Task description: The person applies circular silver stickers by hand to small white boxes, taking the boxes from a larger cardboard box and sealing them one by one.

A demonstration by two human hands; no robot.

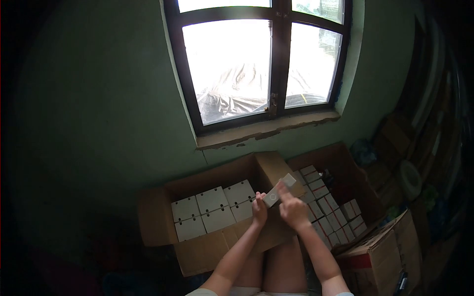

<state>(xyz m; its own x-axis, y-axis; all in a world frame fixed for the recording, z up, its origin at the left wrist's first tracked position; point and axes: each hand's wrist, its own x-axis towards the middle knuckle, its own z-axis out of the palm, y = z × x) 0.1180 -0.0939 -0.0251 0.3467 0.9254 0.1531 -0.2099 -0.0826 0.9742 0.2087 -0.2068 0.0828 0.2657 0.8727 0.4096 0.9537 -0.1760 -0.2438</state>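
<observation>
A small white box (273, 197) with a round mark on its face is held in the air, tilted, over the flap between two cartons. My left hand (259, 209) grips its lower left end with the fingers closed around it. My right hand (293, 209) is at its right side, with a finger laid along the box's face; the other fingers look curled. To the left, an open brown carton (197, 251) holds several white boxes (212, 200) in two rows.
A second open carton (340, 158) with several white, red-striped boxes (328, 203) is on the right. A brown carton (385, 251) stands at the lower right, near clutter. Behind the cartons are a green wall (108, 113) and a window (279, 64).
</observation>
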